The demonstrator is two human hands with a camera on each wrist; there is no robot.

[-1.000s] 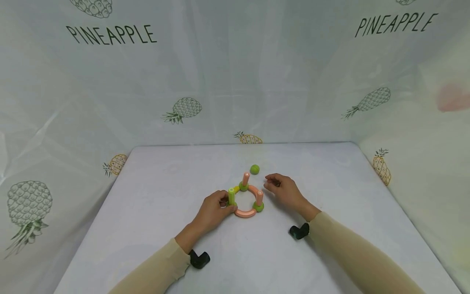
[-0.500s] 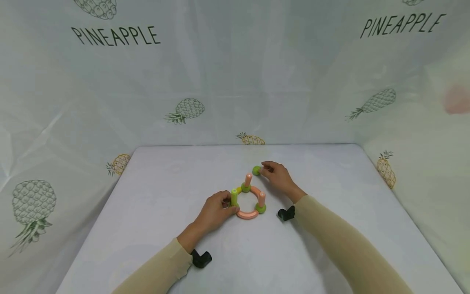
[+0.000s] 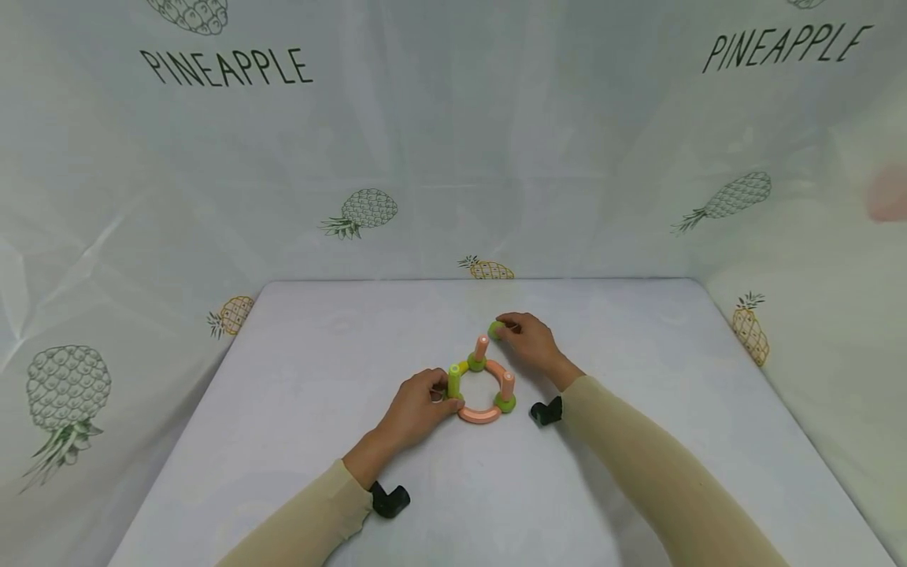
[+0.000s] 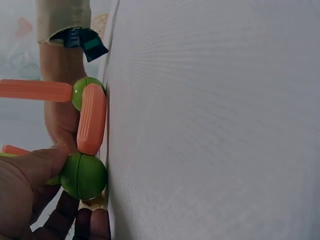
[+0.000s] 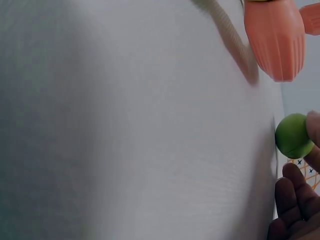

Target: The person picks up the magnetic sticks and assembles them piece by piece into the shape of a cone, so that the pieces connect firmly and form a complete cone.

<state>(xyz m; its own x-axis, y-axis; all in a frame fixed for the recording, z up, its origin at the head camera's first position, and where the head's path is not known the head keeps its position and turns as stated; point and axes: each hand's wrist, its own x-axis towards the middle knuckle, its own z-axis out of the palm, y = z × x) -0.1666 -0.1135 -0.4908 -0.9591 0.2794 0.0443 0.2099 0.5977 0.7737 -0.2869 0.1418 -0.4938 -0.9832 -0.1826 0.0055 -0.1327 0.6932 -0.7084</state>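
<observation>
A toy ring of curved pink pieces [image 3: 479, 416] and a yellow piece [image 3: 464, 367], joined by green balls, lies mid-table. Upright from the balls stand a light green stick [image 3: 454, 381] and two pink sticks [image 3: 507, 384]. My left hand [image 3: 416, 405] grips the ring's left green ball [image 4: 84, 176], thumb on its near side, fingers behind. Beyond the ring, my right hand [image 3: 531, 344] pinches a loose green ball [image 5: 293, 136] between thumb and finger. In the right wrist view this ball sits right at the table surface, apart from a pink curved piece [image 5: 276, 42].
The white table [image 3: 319, 339] reaches back to a hanging sheet [image 3: 425, 142] printed with pineapples. Black wrist devices [image 3: 389, 501] sit at both sleeve cuffs.
My right hand has moved away from me and leftward to the loose green ball and taken hold of it. The left hand keeps its grip on the ring.
</observation>
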